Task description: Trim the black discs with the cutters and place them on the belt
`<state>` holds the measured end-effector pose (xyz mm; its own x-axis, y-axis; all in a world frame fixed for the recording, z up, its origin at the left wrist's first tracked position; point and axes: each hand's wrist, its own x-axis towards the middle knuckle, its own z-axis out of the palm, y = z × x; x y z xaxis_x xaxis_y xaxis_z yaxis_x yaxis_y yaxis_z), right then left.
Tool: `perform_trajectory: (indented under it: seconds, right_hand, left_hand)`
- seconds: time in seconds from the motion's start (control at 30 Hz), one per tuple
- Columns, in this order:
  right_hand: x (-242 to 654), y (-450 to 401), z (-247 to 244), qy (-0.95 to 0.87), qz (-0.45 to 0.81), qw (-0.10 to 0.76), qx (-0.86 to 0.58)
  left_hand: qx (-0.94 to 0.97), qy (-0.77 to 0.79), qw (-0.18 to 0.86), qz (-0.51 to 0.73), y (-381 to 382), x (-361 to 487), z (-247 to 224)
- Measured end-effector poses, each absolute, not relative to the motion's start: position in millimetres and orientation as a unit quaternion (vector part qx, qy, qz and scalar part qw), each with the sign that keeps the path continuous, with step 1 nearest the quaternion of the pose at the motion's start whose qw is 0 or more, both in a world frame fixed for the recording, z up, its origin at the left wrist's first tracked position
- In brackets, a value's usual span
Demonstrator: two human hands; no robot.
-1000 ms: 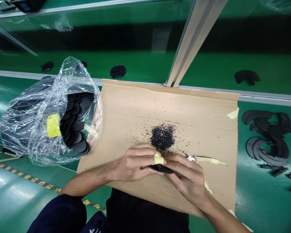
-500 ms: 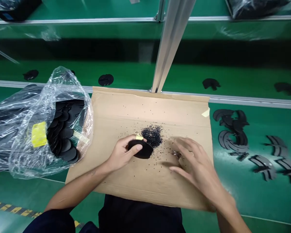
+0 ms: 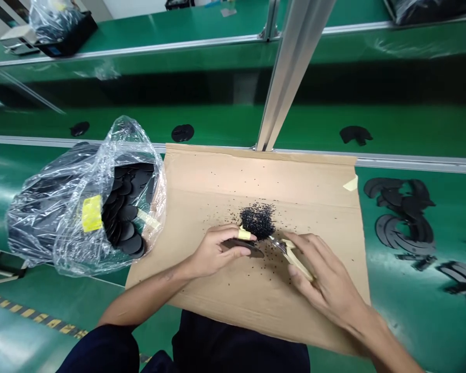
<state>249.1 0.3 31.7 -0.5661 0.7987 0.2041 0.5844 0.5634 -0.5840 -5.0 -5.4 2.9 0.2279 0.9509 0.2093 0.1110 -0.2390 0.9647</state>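
Note:
My left hand (image 3: 217, 251) pinches a thin black disc (image 3: 250, 250) between thumb and fingers, and the disc tilts nearly edge-on to me. Yellow tape (image 3: 245, 234) is wrapped round a finger of that hand. Cutting pliers (image 3: 298, 263) with cream-coloured handles rest in my right hand (image 3: 330, 274), their metal jaws pointing at the disc but apart from it. Just beyond the disc lies a heap of small black bits (image 3: 257, 220), with more scattered around it. Under both hands spreads a cardboard sheet (image 3: 217, 171).
A clear plastic bag (image 3: 70, 223) full of black discs lies at left, its mouth facing the cardboard. Curved black parts (image 3: 406, 235) are grouped on the green table (image 3: 396, 321) at right. A metal post (image 3: 291, 72) rises behind the cardboard.
The disc has tipped from showing its face to nearly edge-on. My right hand has brought the pliers into clear view, jaws towards the disc. The whole view has shifted left.

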Motion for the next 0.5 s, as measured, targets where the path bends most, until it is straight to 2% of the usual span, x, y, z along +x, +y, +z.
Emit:
perform_trajectory:
  seconds: [0.5]
  right_hand:
    - [231,20,24,-0.883,0.205,0.266,-0.329]
  left_hand:
    - [0.666,0.389,0.406,0.490,-2,-11,-4]
